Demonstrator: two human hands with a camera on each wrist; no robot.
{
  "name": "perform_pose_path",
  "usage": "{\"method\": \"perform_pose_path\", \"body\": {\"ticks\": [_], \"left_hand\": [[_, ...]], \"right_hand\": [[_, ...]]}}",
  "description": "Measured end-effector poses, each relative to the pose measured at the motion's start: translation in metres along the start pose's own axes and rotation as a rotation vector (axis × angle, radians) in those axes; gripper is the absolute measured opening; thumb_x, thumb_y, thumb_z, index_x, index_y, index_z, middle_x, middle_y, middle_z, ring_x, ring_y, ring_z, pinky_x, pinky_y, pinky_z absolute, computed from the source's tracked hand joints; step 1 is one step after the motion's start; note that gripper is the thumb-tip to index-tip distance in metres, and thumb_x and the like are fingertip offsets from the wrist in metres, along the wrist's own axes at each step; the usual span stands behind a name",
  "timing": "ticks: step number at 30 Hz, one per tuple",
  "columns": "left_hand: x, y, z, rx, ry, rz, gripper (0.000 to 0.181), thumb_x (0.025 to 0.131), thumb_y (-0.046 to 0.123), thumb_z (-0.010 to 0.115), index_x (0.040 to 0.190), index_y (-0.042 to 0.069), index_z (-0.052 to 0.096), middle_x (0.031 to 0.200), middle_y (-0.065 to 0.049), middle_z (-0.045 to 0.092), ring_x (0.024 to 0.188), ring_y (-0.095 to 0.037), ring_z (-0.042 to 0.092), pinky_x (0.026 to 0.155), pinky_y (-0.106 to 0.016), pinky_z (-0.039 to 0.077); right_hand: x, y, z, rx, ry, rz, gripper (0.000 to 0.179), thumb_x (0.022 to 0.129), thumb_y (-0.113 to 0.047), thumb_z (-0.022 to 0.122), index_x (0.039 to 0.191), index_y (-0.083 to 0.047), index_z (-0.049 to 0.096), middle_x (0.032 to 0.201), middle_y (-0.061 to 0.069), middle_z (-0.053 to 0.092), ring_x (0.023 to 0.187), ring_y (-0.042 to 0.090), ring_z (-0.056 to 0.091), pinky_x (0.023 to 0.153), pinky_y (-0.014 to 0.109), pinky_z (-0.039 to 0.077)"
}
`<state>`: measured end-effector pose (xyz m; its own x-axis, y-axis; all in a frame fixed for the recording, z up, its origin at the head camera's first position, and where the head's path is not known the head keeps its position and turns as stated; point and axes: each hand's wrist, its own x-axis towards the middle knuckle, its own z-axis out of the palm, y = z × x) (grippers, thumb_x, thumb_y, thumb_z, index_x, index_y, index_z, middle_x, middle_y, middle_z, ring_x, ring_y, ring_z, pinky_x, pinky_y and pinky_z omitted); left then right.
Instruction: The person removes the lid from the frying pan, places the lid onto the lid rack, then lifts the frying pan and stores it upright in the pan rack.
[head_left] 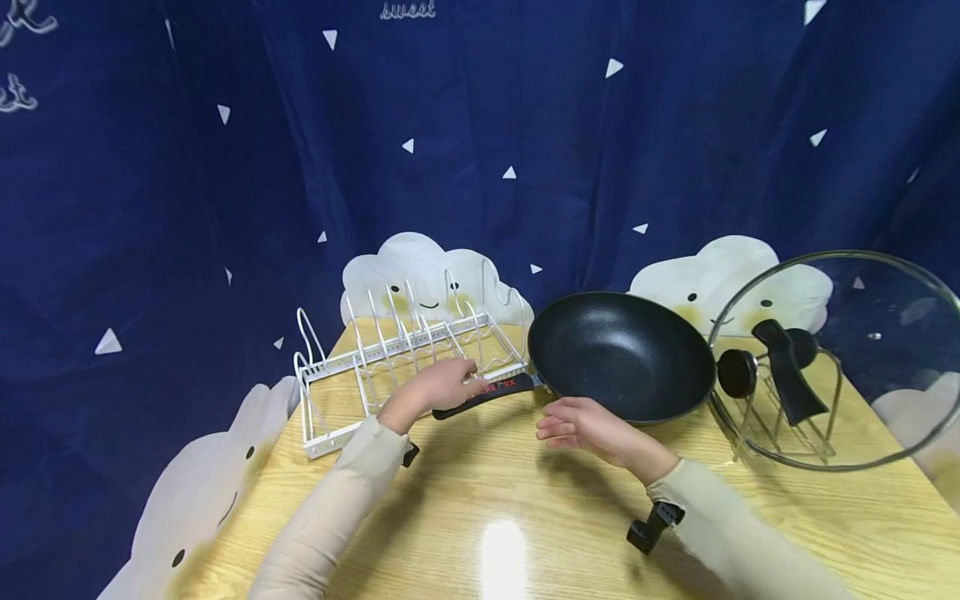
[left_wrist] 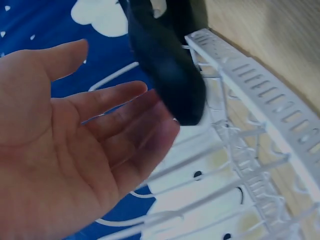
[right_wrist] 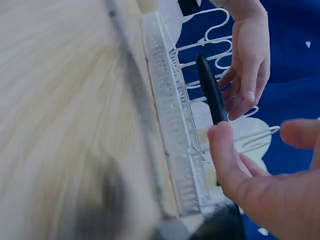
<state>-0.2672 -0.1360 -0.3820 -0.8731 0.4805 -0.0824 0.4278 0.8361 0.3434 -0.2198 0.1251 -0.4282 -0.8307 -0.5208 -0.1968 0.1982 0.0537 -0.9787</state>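
A black frying pan (head_left: 622, 354) is at the back of the table, its dark inside facing me and its handle (head_left: 486, 395) pointing left. My left hand (head_left: 441, 386) is at that handle; in the left wrist view its fingers (left_wrist: 117, 125) extend loosely, tips right by the handle's end. Beside the pan's near rim, close to where the handle joins, is my right hand (head_left: 592, 427) with fingers loosely extended. From the right wrist, the handle (right_wrist: 211, 90) passes between both hands, and the right fingertips overlap its lower part.
Left of the pan, a white wire rack (head_left: 345, 362) with upright dividers sits on the wooden table (head_left: 450, 517). To the right, a glass lid (head_left: 900, 350) stands upright around a small metal stand (head_left: 825, 408) with black knobs. A blue curtain (head_left: 480, 125) hangs behind.
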Motion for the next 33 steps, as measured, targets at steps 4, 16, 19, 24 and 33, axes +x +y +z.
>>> {"method": "perform_pose_path", "body": {"ticks": [4, 16, 19, 24, 33], "left_hand": [[0.002, -0.011, 0.006, -0.067, 0.021, -0.034, 0.037, 0.1, 0.037, 0.044, 0.079, 0.01, 0.06, 0.071, 0.0, 0.057, 0.068, -0.017, 0.056, 0.067, -0.034, 0.046], [0.005, -0.036, 0.02, -0.199, -0.073, -0.092, 0.046, 0.101, 0.041, 0.037, 0.103, 0.009, 0.069, 0.094, -0.005, 0.067, 0.088, -0.019, 0.062, 0.084, -0.038, 0.047], [0.004, -0.037, 0.023, -0.292, -0.109, -0.095, 0.045, 0.102, 0.041, 0.038, 0.103, 0.007, 0.068, 0.086, -0.01, 0.067, 0.082, -0.028, 0.066, 0.077, -0.036, 0.051], [0.001, -0.039, 0.028, -0.475, -0.176, -0.095, 0.045, 0.101, 0.04, 0.04, 0.092, 0.002, 0.063, 0.077, -0.022, 0.064, 0.072, -0.042, 0.066, 0.063, -0.045, 0.054], [0.003, -0.035, 0.035, -0.584, -0.219, -0.087, 0.049, 0.102, 0.037, 0.039, 0.087, -0.004, 0.061, 0.068, -0.015, 0.06, 0.046, -0.019, 0.055, 0.049, -0.037, 0.052]], "right_hand": [[0.019, 0.005, 0.01, 0.185, 0.06, 0.072, 0.038, 0.101, -0.017, 0.039, 0.12, 0.016, 0.039, 0.106, 0.02, 0.058, 0.097, 0.026, 0.063, 0.091, 0.04, 0.048], [0.058, 0.014, 0.033, 0.55, 0.239, 0.18, 0.029, 0.102, -0.026, 0.041, 0.105, 0.003, 0.043, 0.1, 0.018, 0.056, 0.087, 0.021, 0.065, 0.083, 0.028, 0.051], [0.065, 0.015, 0.033, 0.587, 0.267, 0.187, 0.029, 0.102, -0.027, 0.041, 0.103, 0.002, 0.042, 0.095, 0.016, 0.057, 0.084, 0.02, 0.065, 0.079, 0.026, 0.052], [0.074, 0.017, 0.034, 0.634, 0.274, 0.174, 0.031, 0.103, -0.027, 0.04, 0.102, 0.004, 0.046, 0.092, 0.017, 0.057, 0.083, 0.02, 0.064, 0.079, 0.027, 0.052], [0.085, 0.017, 0.043, 0.669, 0.315, 0.135, 0.034, 0.104, -0.024, 0.035, 0.099, 0.004, 0.052, 0.082, 0.014, 0.063, 0.077, 0.018, 0.065, 0.075, 0.027, 0.053]]}}
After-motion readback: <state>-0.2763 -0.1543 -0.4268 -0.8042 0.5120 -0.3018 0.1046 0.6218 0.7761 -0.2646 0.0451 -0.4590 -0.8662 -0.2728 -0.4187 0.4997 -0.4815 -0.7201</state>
